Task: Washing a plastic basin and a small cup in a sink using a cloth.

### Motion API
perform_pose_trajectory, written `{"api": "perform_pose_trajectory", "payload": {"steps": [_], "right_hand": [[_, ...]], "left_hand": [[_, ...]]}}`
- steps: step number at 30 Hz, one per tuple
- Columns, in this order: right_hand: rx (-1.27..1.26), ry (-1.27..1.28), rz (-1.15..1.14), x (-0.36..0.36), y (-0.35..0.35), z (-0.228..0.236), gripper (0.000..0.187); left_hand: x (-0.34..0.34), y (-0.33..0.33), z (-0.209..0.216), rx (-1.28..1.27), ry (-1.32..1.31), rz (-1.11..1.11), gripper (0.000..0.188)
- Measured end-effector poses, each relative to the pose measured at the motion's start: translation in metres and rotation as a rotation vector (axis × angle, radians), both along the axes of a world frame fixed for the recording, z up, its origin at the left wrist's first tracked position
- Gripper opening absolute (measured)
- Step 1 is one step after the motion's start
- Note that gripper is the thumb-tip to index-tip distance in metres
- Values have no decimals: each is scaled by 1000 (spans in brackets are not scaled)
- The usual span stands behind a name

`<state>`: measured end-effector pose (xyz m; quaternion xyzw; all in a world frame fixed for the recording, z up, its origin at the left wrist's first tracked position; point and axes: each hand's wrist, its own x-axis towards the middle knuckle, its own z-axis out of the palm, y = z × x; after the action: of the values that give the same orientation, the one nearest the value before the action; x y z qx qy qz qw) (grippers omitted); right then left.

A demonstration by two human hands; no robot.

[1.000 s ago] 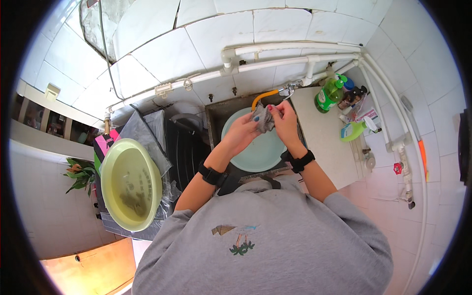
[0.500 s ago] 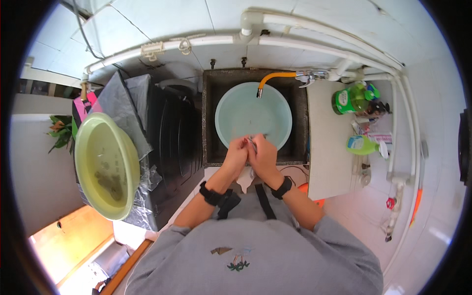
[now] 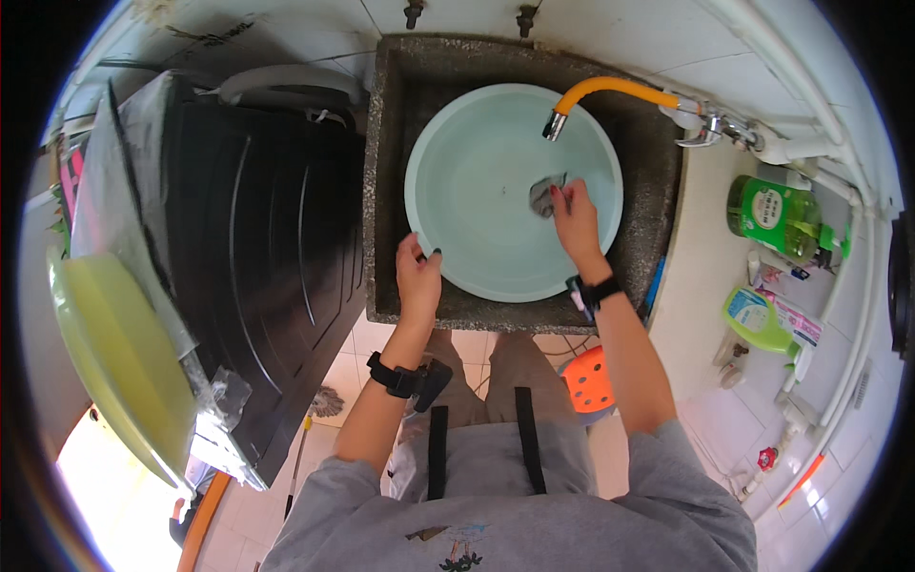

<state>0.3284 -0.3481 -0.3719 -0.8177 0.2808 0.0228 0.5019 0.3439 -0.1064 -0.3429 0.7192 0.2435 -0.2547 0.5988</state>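
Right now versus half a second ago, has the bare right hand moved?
Yes: against the rectangular grey stone sink, the bare right hand has moved rightward and away from the near edge, over the round pale-green plastic basin, pinching a grey cloth.

The right hand (image 3: 577,225) pinches a crumpled grey cloth (image 3: 543,196).

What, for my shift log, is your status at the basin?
Right hand: pinching grey cloth. Left hand: open, at basin edge. Orange faucet spout overhangs far side.
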Motion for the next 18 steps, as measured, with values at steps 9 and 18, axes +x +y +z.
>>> {"api": "perform_pose_trajectory", "payload": {"steps": [9, 18], "right_hand": [[-210, 435, 47, 59, -24, -118, 26], [-353, 155, 192, 130, 42, -139, 23]], "left_hand": [[52, -7, -50, 427, -189, -239, 50], [61, -12, -83, 234, -243, -175, 30]]}}
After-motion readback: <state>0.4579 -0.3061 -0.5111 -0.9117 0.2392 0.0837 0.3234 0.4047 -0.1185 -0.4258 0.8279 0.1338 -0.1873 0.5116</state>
